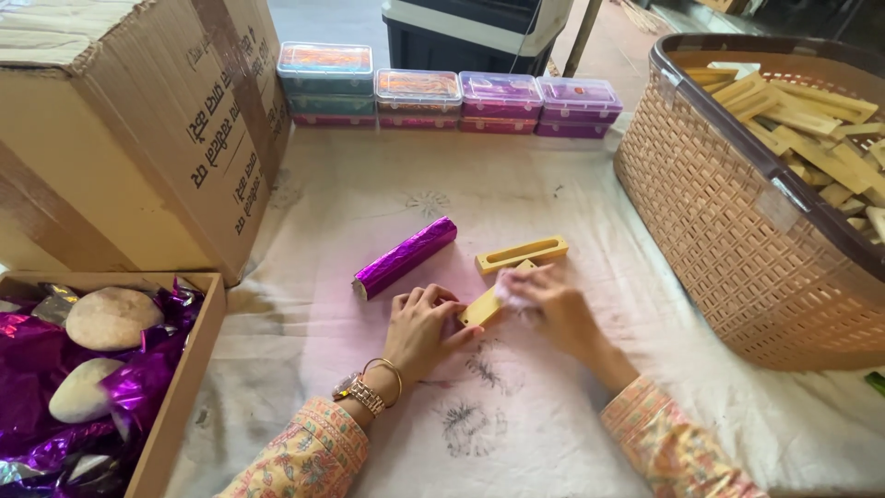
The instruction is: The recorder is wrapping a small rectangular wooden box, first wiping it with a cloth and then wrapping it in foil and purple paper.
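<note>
Diagonally, wooden block (483,305) toward upper right.

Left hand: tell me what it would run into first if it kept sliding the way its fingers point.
The left hand points up and right, already touching the yellow wooden block. Past that, the right hand comes first, though depth is hard to judge.

Single head view, looking steeply down, close over cloth-covered table (387,198)
</note>
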